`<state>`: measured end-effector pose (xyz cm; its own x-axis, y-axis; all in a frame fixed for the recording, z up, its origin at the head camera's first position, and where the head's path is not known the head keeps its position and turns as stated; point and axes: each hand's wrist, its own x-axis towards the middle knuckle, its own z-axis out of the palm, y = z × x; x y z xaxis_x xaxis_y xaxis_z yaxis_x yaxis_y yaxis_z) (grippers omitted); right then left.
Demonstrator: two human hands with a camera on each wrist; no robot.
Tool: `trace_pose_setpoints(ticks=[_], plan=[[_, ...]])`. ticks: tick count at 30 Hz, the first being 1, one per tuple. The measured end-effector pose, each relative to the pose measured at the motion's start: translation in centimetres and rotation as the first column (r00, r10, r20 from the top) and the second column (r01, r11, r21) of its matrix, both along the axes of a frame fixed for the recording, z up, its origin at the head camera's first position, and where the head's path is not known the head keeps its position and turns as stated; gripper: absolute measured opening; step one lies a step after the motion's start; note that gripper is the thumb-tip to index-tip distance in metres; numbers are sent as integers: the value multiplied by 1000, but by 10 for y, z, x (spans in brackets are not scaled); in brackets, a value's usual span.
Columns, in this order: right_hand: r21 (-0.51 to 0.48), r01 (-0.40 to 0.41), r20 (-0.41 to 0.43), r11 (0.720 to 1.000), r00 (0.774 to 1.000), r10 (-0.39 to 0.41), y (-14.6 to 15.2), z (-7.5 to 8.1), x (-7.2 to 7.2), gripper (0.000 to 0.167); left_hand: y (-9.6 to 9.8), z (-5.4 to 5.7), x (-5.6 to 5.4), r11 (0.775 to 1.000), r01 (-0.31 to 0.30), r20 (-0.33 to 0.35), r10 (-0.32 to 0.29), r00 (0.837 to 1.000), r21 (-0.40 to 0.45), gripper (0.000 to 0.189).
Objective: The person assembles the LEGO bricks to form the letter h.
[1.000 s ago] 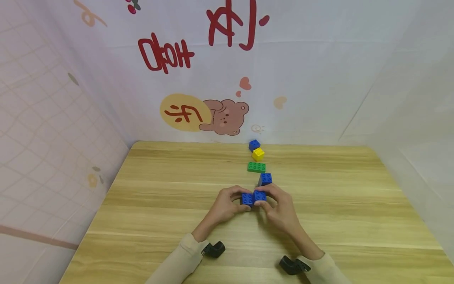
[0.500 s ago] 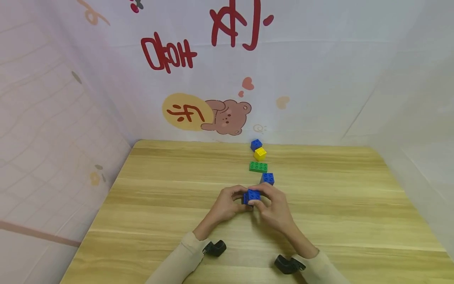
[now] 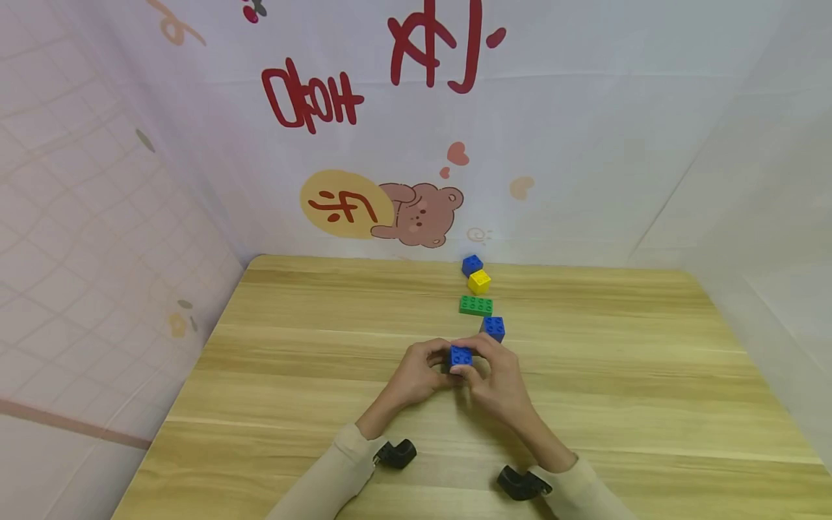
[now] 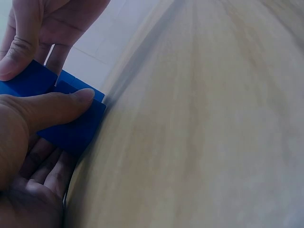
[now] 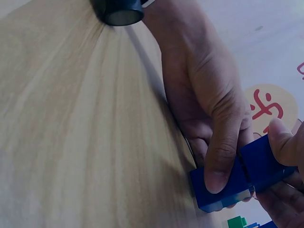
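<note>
My right hand (image 3: 500,379) pinches a square blue toy brick (image 3: 461,355), four studs up, between thumb and fingers. Beneath it, my left hand (image 3: 416,375) holds a second blue brick (image 5: 237,183) low by the tabletop, its thumb lying along the side. From above, the upper brick covers most of the lower one. In the right wrist view the two bricks are lined up end to end, with a thin dark seam between them. Just beyond my right fingers stands another blue brick (image 3: 494,328).
Behind these, a flat green brick (image 3: 476,305), a yellow brick (image 3: 479,282) and a further blue brick (image 3: 472,265) run in a line toward the back edge of the wooden table (image 3: 312,318). A printed cloth (image 3: 572,144) hangs behind the table.
My right hand has brought its blue brick leftward from beside the left hand's brick to on top of it. The left hand stays nearly in place. The view has shifted slightly.
</note>
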<state>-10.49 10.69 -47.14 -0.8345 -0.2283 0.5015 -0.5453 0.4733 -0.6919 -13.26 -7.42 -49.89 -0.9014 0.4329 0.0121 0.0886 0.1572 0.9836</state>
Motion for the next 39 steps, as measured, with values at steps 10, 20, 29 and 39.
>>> trace_pose_setpoints(ticks=[10,20,29,39], plan=[[-29,5,4,1000,1000,-5,-2,-5,0,34,0,-4,0,1000,-2,1,2,1000,6,41],[-7,27,-2,1000,1000,-27,-6,-8,2,35,-3,-5,1,1000,3,-3,-3,1000,-16,41],[44,69,-75,997,995,-65,-14,-9,5,37,-6,-6,2,1000,19,-24,-19,1000,-14,42],[87,77,-62,993,995,-72,-13,-6,9,35,-6,-6,2,998,-10,-63,14,998,63,33]])
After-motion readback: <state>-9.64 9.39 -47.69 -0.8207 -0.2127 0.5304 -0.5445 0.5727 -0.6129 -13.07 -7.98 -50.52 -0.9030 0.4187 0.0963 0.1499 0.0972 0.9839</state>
